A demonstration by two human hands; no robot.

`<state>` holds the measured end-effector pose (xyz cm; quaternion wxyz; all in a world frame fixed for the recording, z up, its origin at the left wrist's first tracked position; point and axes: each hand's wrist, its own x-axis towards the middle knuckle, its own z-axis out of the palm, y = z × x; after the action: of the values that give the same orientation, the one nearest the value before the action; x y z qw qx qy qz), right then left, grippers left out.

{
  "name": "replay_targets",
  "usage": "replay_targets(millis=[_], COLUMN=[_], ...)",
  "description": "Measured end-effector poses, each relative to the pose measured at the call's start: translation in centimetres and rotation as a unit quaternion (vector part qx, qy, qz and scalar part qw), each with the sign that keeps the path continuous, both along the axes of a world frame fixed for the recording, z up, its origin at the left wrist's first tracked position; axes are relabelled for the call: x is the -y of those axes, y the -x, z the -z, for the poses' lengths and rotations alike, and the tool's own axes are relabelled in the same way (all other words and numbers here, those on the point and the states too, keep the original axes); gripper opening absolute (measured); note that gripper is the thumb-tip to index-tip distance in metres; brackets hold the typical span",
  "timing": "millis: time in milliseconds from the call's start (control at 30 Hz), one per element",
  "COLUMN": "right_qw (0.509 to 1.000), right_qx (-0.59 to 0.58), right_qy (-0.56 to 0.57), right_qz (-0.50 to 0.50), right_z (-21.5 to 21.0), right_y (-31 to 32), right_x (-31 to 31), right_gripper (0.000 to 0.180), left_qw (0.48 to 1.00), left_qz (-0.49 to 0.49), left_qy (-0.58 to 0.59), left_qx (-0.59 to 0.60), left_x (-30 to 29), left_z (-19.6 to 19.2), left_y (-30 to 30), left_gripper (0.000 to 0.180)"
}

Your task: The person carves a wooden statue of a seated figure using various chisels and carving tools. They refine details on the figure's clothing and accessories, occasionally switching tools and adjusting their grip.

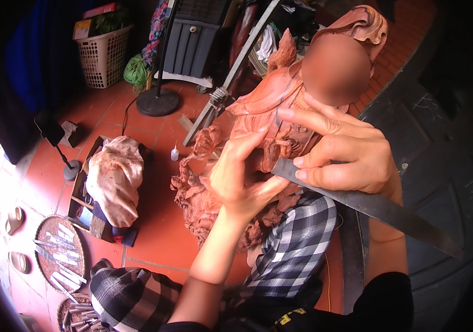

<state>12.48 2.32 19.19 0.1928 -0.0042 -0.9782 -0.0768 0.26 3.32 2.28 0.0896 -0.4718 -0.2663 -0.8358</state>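
A reddish-brown carved wooden statue (pixel 258 119) stands tilted in front of me, its lower part cut into dense, twisting relief. My right hand (pixel 352 155) pinches a long, flat, dark metal blade (pixel 369 207) between thumb and fingers. Its squared end lies by the carving, and the other end reaches down to the right. The upper fingers of that hand stretch along the statue's chest. My left hand (pixel 239 180) is spread against the statue's front, fingers extended upward, with its thumb close under the blade's squared end. The statue's head area is blurred.
Checkered cloth (pixel 297 238) covers my legs. On the tiled floor to the left are a round woven tray (pixel 40 243) of metal tools, a cloth-covered box (pixel 114 180) and a small bottle (pixel 175 153). Farther back stand a round black base (pixel 158 103) and a plastic basket (pixel 103 58).
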Motion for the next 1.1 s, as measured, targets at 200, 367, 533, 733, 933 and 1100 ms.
replay_targets(millis=[200, 367, 533, 733, 933, 1100], right_qw=[0.996, 0.996, 0.997, 0.996, 0.996, 0.996], right_qx=[0.039, 0.023, 0.003, 0.014, -0.032, -0.001], right_qy=[0.061, 0.054, 0.042, 0.07, 0.075, 0.076], right_qz=[0.06, 0.064, 0.06, 0.051, 0.029, 0.036], right_z=[-0.6, -0.6, 0.1, -0.2, 0.3, 0.4], right_y=[0.4, 1.0, 0.8, 0.5, 1.0, 0.6], right_x=[0.8, 0.3, 0.1, 0.2, -0.1, -0.2], right_gripper=[0.016, 0.015, 0.011, 0.011, 0.011, 0.01], left_qw=[0.999, 0.999, 1.0, 1.0, 1.0, 0.997], left_qz=[-0.033, -0.028, -0.014, -0.017, -0.013, -0.026], left_qy=[-0.026, -0.031, 0.014, -0.02, -0.001, -0.062], left_qx=[-0.027, 0.003, 0.005, 0.006, -0.001, 0.026], left_x=[-0.4, -0.5, -0.2, -0.6, -0.3, -1.1], left_z=[0.3, 0.2, 0.4, 0.2, 0.2, 0.1], left_y=[0.2, 0.1, 0.1, -0.2, 0.1, -0.2], left_gripper=[0.062, 0.048, 0.044, 0.041, 0.04, 0.032])
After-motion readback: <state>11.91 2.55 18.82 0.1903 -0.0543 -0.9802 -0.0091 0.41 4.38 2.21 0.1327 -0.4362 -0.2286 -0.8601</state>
